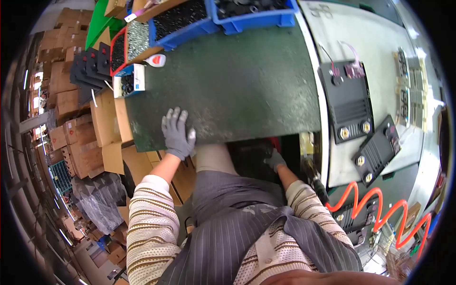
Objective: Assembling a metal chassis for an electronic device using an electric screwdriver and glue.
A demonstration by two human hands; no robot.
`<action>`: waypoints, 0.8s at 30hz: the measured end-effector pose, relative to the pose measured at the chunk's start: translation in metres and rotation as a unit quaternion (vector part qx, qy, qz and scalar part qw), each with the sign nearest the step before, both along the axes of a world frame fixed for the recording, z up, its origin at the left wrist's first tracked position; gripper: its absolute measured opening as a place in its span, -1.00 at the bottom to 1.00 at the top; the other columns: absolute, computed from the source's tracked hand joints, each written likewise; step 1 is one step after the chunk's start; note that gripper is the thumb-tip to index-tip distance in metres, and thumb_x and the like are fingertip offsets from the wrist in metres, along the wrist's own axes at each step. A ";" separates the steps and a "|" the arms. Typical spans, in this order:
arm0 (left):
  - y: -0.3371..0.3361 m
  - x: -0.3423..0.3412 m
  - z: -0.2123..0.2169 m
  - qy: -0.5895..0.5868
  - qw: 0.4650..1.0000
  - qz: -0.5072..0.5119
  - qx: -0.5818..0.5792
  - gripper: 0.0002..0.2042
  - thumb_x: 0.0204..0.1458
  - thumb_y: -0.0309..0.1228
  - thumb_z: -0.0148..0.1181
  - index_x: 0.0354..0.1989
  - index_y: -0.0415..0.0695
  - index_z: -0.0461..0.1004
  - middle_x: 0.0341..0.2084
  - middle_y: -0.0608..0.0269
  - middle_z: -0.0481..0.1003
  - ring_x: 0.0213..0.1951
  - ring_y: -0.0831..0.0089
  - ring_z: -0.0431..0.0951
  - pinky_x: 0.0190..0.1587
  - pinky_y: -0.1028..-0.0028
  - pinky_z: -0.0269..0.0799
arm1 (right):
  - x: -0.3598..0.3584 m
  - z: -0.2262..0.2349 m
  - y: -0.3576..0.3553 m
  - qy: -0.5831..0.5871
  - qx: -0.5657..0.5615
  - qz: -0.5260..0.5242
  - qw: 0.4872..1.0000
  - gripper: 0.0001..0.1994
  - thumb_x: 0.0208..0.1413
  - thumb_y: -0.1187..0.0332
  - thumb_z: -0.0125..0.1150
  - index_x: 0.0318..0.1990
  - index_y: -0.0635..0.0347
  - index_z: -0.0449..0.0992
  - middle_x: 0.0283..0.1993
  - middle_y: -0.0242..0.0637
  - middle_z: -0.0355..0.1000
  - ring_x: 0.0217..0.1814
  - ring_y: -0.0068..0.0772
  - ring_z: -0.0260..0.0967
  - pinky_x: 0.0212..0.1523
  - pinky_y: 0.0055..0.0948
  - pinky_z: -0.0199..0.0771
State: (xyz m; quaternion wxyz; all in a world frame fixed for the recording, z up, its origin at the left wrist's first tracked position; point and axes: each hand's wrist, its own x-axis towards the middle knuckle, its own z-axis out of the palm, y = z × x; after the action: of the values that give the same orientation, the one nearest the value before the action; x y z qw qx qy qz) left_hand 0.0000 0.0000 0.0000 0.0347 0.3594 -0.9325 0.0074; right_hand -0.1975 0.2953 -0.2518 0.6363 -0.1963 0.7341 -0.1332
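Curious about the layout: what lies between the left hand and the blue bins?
In the head view, only bare green benchtop lies between the left hand and the blue bins.

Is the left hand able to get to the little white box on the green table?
Probably yes: the left hand rests at the near edge of the green table, and only its surface shows between the hand and the white box.

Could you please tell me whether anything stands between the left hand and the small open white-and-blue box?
Nothing visible does: only the green tabletop shows between the left hand, at the near edge, and the box.
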 end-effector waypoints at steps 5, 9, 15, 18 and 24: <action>0.017 -0.003 0.009 -0.005 0.999 0.011 0.033 -0.44 -0.04 -0.11 -0.04 0.13 -0.17 0.27 0.15 -0.08 0.21 0.25 -0.11 0.10 0.27 -0.17 -0.10 | 0.007 0.004 0.031 0.007 -0.052 -0.085 0.995 -0.31 -0.18 0.31 0.42 0.16 0.25 0.25 0.13 0.05 0.35 0.19 0.02 0.30 0.18 -0.33 0.27; -0.002 -0.010 0.008 0.032 0.998 -0.002 0.059 -0.46 -0.05 -0.11 -0.05 0.10 -0.15 0.29 0.12 -0.04 0.23 0.22 -0.07 0.14 0.24 -0.18 -0.06 | 0.000 -0.033 0.002 -0.021 -0.004 0.140 0.990 -0.27 -0.15 0.15 0.36 0.21 0.19 0.23 0.21 0.07 0.27 0.23 0.04 0.25 0.20 -0.29 0.26; -0.010 -0.022 0.018 0.026 0.995 -0.033 0.095 -0.47 -0.10 -0.17 -0.04 0.07 -0.16 0.33 0.11 -0.08 0.25 0.20 -0.08 0.17 0.23 -0.21 -0.06 | -0.041 -0.025 0.063 -0.007 -0.064 0.193 0.979 -0.26 -0.15 0.09 0.34 0.22 0.16 0.24 0.20 0.06 0.28 0.23 0.05 0.25 0.19 -0.25 0.27; -0.006 -0.029 0.010 0.021 0.992 -0.076 0.099 -0.49 -0.10 -0.21 -0.06 0.06 -0.17 0.32 0.11 -0.11 0.25 0.20 -0.12 0.17 0.24 -0.22 -0.07 | -0.034 -0.011 -0.013 0.043 -0.097 0.149 0.983 -0.26 -0.15 0.06 0.33 0.22 0.14 0.24 0.19 0.06 0.29 0.22 0.05 0.26 0.19 -0.23 0.28; -0.003 -0.043 0.012 0.029 0.973 -0.216 0.071 -0.51 -0.07 -0.25 -0.06 0.08 -0.17 0.31 0.11 -0.14 0.24 0.22 -0.12 0.16 0.25 -0.19 -0.06 | -0.026 0.022 -0.058 0.122 -0.158 0.097 0.975 -0.25 -0.15 0.00 0.30 0.23 0.11 0.25 0.18 0.06 0.31 0.22 0.05 0.26 0.18 -0.20 0.30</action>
State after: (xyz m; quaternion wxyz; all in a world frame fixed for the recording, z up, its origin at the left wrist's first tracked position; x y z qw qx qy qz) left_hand -0.0429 -0.0026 0.0123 0.0369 0.1514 -0.9847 -0.0775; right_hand -0.2237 0.2378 -0.2298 0.5127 -0.3798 0.7531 -0.1605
